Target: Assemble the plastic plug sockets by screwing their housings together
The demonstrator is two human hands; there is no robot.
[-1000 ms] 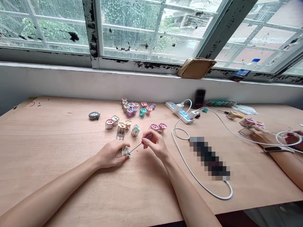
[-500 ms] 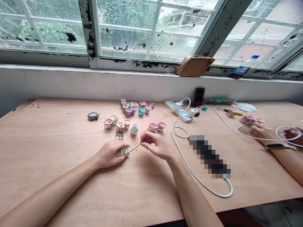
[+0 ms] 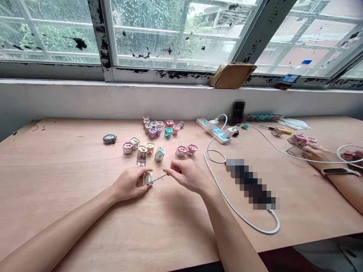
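My left hand (image 3: pixel 129 184) is closed round a pale pencil sharpener (image 3: pixel 146 178) and holds it against the table. In my right hand (image 3: pixel 187 173) is a screwdriver (image 3: pixel 159 178), gripped by its dark purplish-red handle. Its thin metal shaft slopes down left, and the tip meets the sharpener's right end; the exact contact is too small to make out. Just beyond my hands stand several two-hole sharpeners with clear bodies: an orange one (image 3: pixel 142 152), a mint one (image 3: pixel 159 154), a pink one (image 3: pixel 127 147) and a pink pair (image 3: pixel 181 151).
More sharpeners (image 3: pixel 152 133) cluster farther back. A round dark case (image 3: pixel 109 138) lies at left. The power strip (image 3: pixel 214 131) and white cable (image 3: pixel 227 202) lie right, beside a blurred dark object (image 3: pixel 251 185). A co-worker's hand (image 3: pixel 317 155) works with pink sharpeners at far right.
The view has shifted slightly. My left hand still holds the sharpener, and the screwdriver in my right hand lies at a slightly flatter angle against its end.
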